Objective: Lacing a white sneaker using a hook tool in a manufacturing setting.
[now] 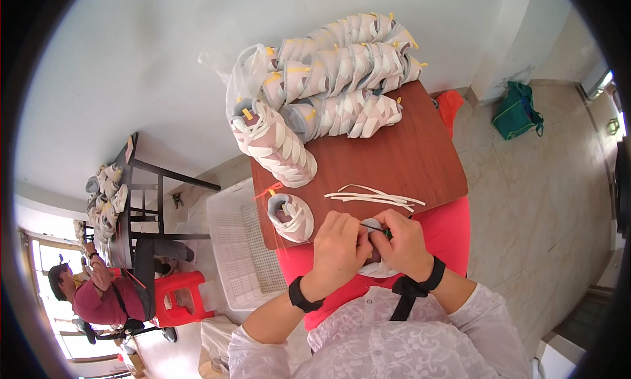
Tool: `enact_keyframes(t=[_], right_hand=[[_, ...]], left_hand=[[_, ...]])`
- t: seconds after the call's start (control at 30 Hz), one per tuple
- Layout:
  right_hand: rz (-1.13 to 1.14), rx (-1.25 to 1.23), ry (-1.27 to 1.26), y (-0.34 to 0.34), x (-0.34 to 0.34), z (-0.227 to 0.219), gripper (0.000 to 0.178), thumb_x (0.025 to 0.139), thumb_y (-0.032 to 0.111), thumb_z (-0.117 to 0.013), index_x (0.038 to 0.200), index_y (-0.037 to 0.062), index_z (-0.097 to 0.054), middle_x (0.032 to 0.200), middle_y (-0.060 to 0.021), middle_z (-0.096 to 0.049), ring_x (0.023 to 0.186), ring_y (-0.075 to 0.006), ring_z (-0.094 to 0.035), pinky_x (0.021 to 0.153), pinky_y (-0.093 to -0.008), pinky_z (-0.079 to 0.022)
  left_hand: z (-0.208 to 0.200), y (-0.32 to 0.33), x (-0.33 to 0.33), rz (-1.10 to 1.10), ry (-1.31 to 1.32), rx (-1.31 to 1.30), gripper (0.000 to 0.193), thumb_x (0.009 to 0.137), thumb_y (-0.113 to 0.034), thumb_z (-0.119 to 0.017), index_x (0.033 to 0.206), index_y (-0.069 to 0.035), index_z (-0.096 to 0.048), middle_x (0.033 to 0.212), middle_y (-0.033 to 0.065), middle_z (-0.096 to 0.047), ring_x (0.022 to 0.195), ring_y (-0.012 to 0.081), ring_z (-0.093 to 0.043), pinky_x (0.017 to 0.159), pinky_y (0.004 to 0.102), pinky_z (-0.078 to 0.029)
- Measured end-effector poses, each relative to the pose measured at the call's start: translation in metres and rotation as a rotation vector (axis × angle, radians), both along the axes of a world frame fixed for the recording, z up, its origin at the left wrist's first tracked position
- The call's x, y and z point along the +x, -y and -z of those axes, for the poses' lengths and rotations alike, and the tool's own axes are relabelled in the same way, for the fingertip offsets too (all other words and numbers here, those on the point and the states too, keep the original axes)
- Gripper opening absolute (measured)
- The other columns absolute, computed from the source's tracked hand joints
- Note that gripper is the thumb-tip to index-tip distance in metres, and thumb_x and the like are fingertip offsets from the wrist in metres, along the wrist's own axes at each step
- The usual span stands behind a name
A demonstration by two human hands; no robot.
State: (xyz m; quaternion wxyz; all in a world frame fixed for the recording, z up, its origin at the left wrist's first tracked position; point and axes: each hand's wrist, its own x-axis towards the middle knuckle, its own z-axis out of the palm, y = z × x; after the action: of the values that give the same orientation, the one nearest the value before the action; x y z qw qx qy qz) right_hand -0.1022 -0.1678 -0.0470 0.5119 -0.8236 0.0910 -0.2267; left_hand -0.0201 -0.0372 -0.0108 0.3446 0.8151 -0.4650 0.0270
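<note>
Over my lap, at the table's near edge, my left hand (340, 246) and my right hand (403, 242) meet above a shoe upper (378, 270), white and dusky pink, mostly hidden by them. My right hand is closed on a thin dark tool (372, 227) with a bit of green by the fingers. The left fingers are pinched together at the tool's other end; what they hold is too small to make out. Beside my left hand a single laced shoe upper (291, 218) stands on the table. Several loose white laces (374, 197) lie just beyond my hands.
The brown table (420, 149) carries rows of stacked shoe uppers (342, 70) and a leaning stack (273, 142) at the left. A white plastic crate (230, 247) stands left of it. Farther left, a person (108, 300) works at a black table. A green bag (516, 113) sits on the floor.
</note>
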Motion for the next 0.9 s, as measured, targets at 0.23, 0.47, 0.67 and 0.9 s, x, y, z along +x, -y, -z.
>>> enact_keyframes(t=[0.23, 0.47, 0.67, 0.9], right_hand=[[-0.022, -0.125, 0.019, 0.01, 0.001, -0.005, 0.014, 0.075, 0.01, -0.062, 0.087, 0.0045, -0.059, 0.074, -0.012, -0.062, 0.064, -0.0303, -0.061, 0.056, -0.037, -0.048], [-0.31, 0.25, -0.209, 0.02, 0.001, -0.018, 0.018, 0.076, 0.011, -0.066, 0.088, -0.0015, -0.061, 0.078, -0.0114, -0.066, 0.069, -0.0217, -0.066, 0.061, -0.0308, -0.05], [-0.209, 0.236, -0.181, 0.04, -0.006, -0.015, 0.026, 0.079, 0.015, -0.068, 0.096, -0.0035, -0.062, 0.081, -0.0085, -0.066, 0.074, -0.0112, -0.061, 0.067, -0.0275, -0.05], [-0.17, 0.51, -0.374, 0.032, -0.009, -0.006, 0.022, 0.085, 0.018, -0.063, 0.091, -0.0029, -0.064, 0.081, -0.004, -0.063, 0.072, -0.0051, -0.053, 0.062, -0.0249, -0.045]], left_hand=[[-0.002, -0.002, -0.008, -0.03, -0.049, -0.081, 0.018, 0.07, 0.003, -0.064, 0.087, -0.002, -0.059, 0.079, 0.0103, -0.056, 0.075, 0.028, -0.056, 0.064, 0.0366, -0.047], [-0.013, -0.018, 0.016, 0.045, -0.533, 0.231, 0.028, 0.078, 0.003, -0.059, 0.106, -0.001, -0.062, 0.093, 0.0082, -0.066, 0.077, 0.0166, -0.063, 0.068, 0.0262, -0.051], [-0.007, -0.035, 0.027, -0.041, -0.853, 0.072, 0.026, 0.081, 0.001, -0.058, 0.106, -0.001, -0.062, 0.092, 0.0088, -0.067, 0.082, 0.0155, -0.065, 0.069, 0.0268, -0.052], [-0.011, -0.032, 0.024, -0.016, -0.81, 0.116, 0.017, 0.082, -0.003, -0.061, 0.099, -0.001, -0.065, 0.089, 0.0064, -0.067, 0.077, 0.0126, -0.063, 0.068, 0.0253, -0.05]])
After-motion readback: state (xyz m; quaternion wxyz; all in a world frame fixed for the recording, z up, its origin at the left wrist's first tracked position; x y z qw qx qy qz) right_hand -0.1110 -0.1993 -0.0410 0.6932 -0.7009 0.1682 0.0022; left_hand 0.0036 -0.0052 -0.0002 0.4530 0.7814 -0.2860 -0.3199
